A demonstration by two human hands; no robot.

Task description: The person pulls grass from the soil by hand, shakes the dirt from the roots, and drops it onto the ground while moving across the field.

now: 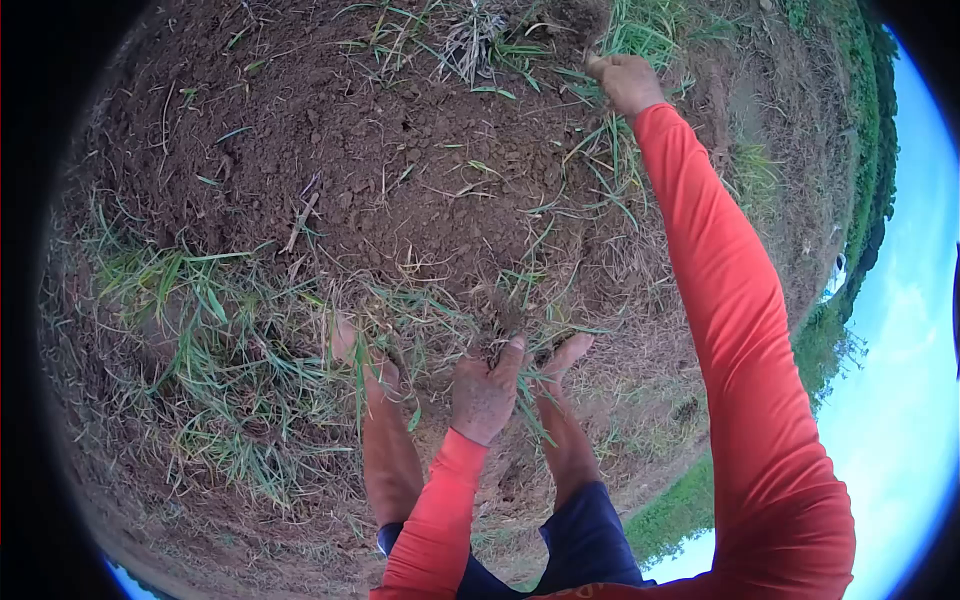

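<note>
My left hand (485,392) is low between my bare feet, its thumb and fingers closed around a tuft of grass (528,385). Green blades hang beside the fingers, and a dark, root-like clump shows just beyond the thumb. Out at the end of my stretched arm, my right hand (628,82) is curled into a fist close to the ground. A blurred brown patch (580,18) lies just past its fingers, beside standing green grass (643,35). What the right fingers grip is hidden. Broken-up brown soil (430,170) spreads between the two hands.
Loose cut grass (240,400) lies thick to the left of my legs. A dry, greyish tuft (472,45) sits near the top. My feet (568,355) stand in the litter. Dry field, green hedge (865,200) and sky extend along the right.
</note>
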